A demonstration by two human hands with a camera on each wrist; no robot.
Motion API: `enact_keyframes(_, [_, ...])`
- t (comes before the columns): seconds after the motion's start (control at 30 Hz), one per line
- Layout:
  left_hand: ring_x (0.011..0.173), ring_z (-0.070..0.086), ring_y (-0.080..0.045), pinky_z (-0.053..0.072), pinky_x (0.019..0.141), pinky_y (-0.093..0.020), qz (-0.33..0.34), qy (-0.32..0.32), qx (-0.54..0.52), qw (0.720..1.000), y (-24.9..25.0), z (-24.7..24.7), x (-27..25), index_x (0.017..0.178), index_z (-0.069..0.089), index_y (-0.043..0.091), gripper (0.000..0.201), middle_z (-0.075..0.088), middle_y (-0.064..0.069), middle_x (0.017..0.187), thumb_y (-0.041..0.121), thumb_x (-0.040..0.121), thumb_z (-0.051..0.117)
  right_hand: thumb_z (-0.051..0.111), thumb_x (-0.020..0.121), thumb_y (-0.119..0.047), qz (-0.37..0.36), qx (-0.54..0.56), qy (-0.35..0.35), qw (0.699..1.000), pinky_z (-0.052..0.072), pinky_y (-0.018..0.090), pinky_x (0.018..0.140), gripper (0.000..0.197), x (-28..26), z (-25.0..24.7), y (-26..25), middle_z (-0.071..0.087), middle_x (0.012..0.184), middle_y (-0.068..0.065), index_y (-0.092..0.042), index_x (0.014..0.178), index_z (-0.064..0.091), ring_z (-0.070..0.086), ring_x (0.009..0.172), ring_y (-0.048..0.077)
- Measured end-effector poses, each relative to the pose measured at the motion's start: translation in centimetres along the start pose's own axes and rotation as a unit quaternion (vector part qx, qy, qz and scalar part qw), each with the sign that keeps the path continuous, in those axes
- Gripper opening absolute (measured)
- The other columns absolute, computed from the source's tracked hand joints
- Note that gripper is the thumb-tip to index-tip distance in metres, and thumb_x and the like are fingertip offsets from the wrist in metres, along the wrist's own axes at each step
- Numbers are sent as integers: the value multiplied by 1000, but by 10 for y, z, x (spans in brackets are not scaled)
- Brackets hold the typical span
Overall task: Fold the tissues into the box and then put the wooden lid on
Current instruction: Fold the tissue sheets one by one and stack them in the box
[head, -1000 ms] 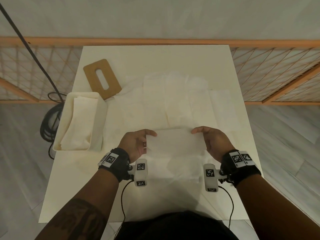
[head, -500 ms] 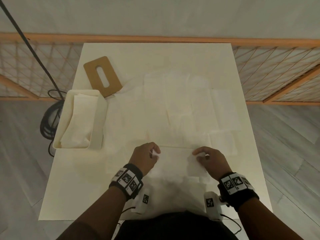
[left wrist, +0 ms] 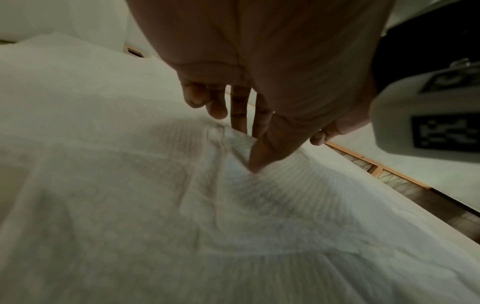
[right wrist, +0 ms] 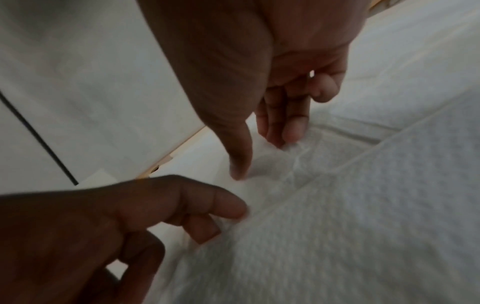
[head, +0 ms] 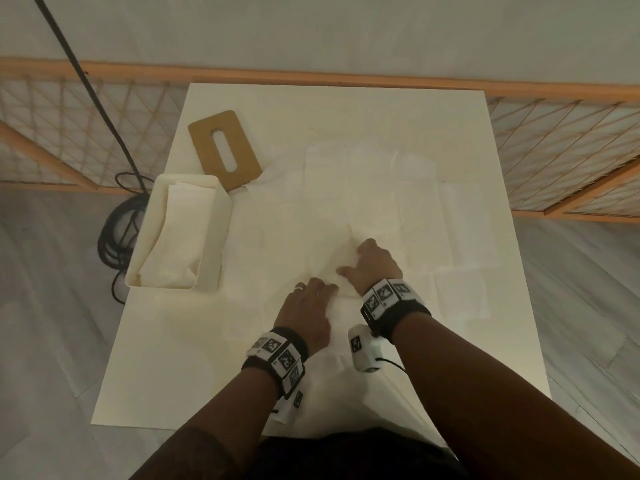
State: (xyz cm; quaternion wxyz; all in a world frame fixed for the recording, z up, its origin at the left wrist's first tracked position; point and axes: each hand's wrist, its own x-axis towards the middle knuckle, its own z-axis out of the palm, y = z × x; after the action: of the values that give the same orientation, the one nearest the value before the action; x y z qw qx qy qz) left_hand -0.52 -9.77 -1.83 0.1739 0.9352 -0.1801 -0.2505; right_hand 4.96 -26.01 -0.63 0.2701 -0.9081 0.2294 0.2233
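Several white tissues (head: 374, 188) lie spread over the cream table (head: 180, 358). My left hand (head: 322, 292) and right hand (head: 353, 261) sit close together on a folded tissue (head: 341, 289) in the table's near middle. In the left wrist view the left hand (left wrist: 241, 148) has its thumb tip pressed into the tissue (left wrist: 233, 205), which puckers there, with the fingers straight. The right hand (right wrist: 259, 156) touches the tissue (right wrist: 337, 205) with thumb tip and fingertips set apart. At the left stands the white box (head: 221, 244), folded tissues inside. The wooden lid (head: 207, 133) lies flat behind it.
An orange wooden railing (head: 346, 81) with mesh runs behind the table and down both sides. A black cable (head: 114, 237) hangs and coils on the floor left of the box. The table's right edge is near the outermost tissue (head: 460, 299).
The folded tissue held up between both hands has come down onto the table. The hands have moved from its two ends to close together at its middle.
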Motion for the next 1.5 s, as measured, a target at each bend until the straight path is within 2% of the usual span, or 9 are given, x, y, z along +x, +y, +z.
enact_keyframes(0.23, [125,42,-26,39,108,-35,24,37,-3,999,-4,-2,0,142,44,25,60,42,1,140,19,86,64,74,89,-41,2,123,-16,992,42,28,78,37,11,-12,6,63,95,-1,-8,106,71,59,92,19])
enact_keyframes(0.47, [145,23,-32,36,111,-47,-12,182,-37,983,-5,-21,10,156,14,27,110,7,-3,165,45,73,84,70,93,-17,23,470,-82,878,54,51,98,22,-15,-46,-1,73,109,15,-4,109,63,70,100,31])
enact_keyframes(0.57, [145,30,-28,38,110,-48,24,201,-73,977,-3,-36,23,157,16,26,105,13,0,166,39,76,83,70,93,-10,-11,531,-107,840,57,48,97,29,-24,-55,-6,74,111,17,-4,120,61,72,104,35])
enact_keyframes(0.83, [132,53,-24,45,108,-43,16,155,-107,982,-9,-52,42,142,54,22,53,32,9,162,4,92,57,78,87,-37,-7,265,41,963,53,32,77,33,4,-44,10,73,101,0,-13,108,70,68,89,19])
enact_keyframes(1.07, [145,38,-13,33,119,-33,-5,190,-130,973,-12,-74,41,153,43,24,57,32,8,163,7,98,49,61,95,-10,15,328,66,942,54,29,68,11,14,-42,25,71,76,-3,-10,98,72,67,59,3])
enact_keyframes(1.17, [145,40,-15,29,122,-31,-18,251,-218,943,-12,-94,35,149,48,19,54,43,-1,157,1,99,44,62,98,-21,36,394,30,918,60,30,79,12,14,-43,30,73,86,1,-13,103,69,71,82,17])
enact_keyframes(1.3, [116,63,-29,47,107,-40,-123,286,-367,876,-17,-124,26,128,66,9,43,67,-15,129,15,96,39,70,91,-49,76,368,-24,926,57,38,95,48,15,-41,26,69,112,3,-16,124,58,67,105,23])
enact_keyframes(1.4, [117,60,-47,51,97,-51,-256,279,-562,735,-20,-142,21,129,56,-9,36,57,-34,133,11,102,42,68,95,-31,17,263,106,959,43,26,90,44,9,-42,23,60,124,-1,-15,133,54,59,112,18])
enact_keyframes(1.5, [111,63,-42,53,74,-37,-227,216,-733,604,-29,-148,7,117,63,9,26,66,-21,112,18,96,50,67,94,-16,-125,287,156,937,44,24,93,40,-5,-44,15,55,130,-4,-20,132,55,55,116,9])
